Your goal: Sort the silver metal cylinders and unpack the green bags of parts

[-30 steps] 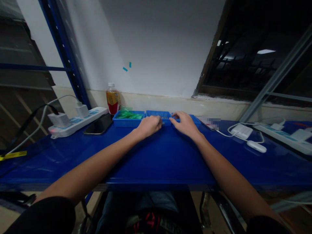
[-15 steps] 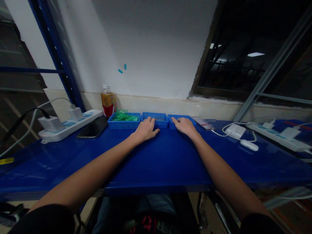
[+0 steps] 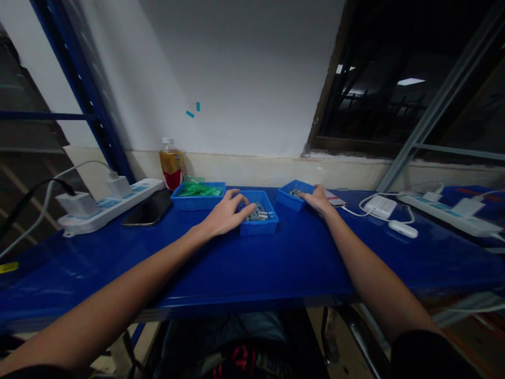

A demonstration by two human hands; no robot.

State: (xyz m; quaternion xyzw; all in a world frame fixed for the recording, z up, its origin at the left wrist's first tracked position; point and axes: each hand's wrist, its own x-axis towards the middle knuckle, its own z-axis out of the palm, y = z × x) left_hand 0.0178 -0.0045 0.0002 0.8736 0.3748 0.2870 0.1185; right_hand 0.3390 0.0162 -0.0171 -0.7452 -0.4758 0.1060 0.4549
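Observation:
My left hand (image 3: 228, 213) rests at the left edge of the middle blue tray (image 3: 258, 227), its fingers apart and thumb reaching over the rim. Small metal parts (image 3: 259, 212) lie in that tray. On the right, my right hand (image 3: 316, 199) grips the right blue tray (image 3: 289, 202) by its right side, thumb over the rim. This tray is turned at an angle and also holds small metal pieces (image 3: 295, 193). Left of the middle tray stands a third blue tray (image 3: 197, 203) with green pieces (image 3: 199, 189) in it.
A bottle (image 3: 171, 164) stands behind the left tray. A dark phone (image 3: 148, 209) and a white power strip (image 3: 79, 224) lie at left. At right are another phone (image 3: 334, 198), white adapter (image 3: 380, 207), white case (image 3: 403, 229) and power strip (image 3: 453, 213).
The middle tray has come toward me and turned, with my left hand now at its left side. The right tray has turned and stands apart from it, my right hand now at its right side.

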